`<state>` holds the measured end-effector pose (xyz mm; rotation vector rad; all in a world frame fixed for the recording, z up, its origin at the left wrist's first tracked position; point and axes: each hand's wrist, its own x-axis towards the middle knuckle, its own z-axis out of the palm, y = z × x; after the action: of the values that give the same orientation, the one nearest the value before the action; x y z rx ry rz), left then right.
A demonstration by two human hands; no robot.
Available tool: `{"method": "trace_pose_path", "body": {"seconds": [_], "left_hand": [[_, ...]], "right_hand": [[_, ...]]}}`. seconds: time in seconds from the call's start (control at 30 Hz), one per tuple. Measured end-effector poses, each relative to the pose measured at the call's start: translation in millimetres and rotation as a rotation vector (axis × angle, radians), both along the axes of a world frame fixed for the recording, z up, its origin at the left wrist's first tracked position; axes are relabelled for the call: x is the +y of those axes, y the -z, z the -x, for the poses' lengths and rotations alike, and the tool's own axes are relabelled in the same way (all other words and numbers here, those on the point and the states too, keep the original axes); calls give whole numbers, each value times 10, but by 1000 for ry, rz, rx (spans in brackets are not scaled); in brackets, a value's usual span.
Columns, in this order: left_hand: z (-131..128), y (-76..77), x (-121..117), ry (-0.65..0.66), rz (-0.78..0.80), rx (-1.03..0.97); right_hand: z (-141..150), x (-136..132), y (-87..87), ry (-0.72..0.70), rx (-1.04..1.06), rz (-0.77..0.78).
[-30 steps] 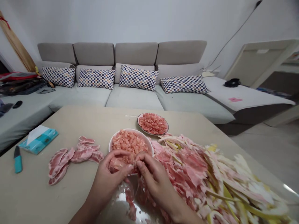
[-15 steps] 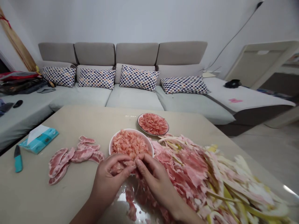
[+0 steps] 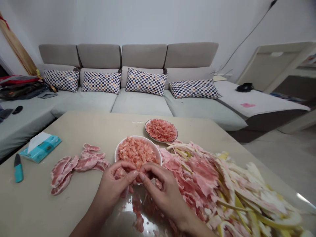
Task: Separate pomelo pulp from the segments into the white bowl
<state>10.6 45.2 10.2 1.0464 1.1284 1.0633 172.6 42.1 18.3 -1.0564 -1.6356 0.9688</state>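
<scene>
My left hand (image 3: 114,187) and my right hand (image 3: 160,189) meet at the near rim of a white bowl (image 3: 118,149) heaped with pink pomelo flesh. Both hands pinch one pink pomelo segment (image 3: 121,172) between fingertips and thumbs, just in front of the bowl. Bits of pink membrane (image 3: 138,210) lie on the table below my hands. A second plate (image 3: 161,130) of peeled flesh stands behind the bowl.
A big heap of pink and yellow peel (image 3: 222,187) fills the table's right side. Unpeeled segments (image 3: 76,164) lie to the left, with a tissue pack (image 3: 40,147) and a teal-handled knife (image 3: 17,168) beyond. A grey sofa (image 3: 138,102) stands behind the beige table (image 3: 98,126).
Both hands have shifted slightly nearer and lower while working the segment; the fingers have closed in tighter on it. Nothing else on the table has moved.
</scene>
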Motion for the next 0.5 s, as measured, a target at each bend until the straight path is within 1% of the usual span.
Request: {"method": "trace_pose_path", "body": {"seconds": [0.03, 0.17, 0.23, 0.3, 0.37, 0.43, 0.5], "left_hand": [[0, -5, -1, 11, -2, 8], [-3, -34, -10, 30, -50, 79], [-6, -32, -12, 29, -56, 85], [-7, -18, -12, 29, -51, 87], [-8, -4, -9, 28, -47, 87], [-11, -3, -3, 25, -40, 75], [-18, -13, 8, 21, -27, 61]], "right_hand": [[-8, 5, 0, -25, 44, 61], [-69, 68, 57, -194, 316, 405], [-90, 105, 99, -242, 414, 500], [-94, 127, 125, -248, 452, 527], [-80, 129, 129, -239, 446, 512], [-54, 113, 117, -214, 416, 476], [-21, 88, 104, -142, 344, 393]]}}
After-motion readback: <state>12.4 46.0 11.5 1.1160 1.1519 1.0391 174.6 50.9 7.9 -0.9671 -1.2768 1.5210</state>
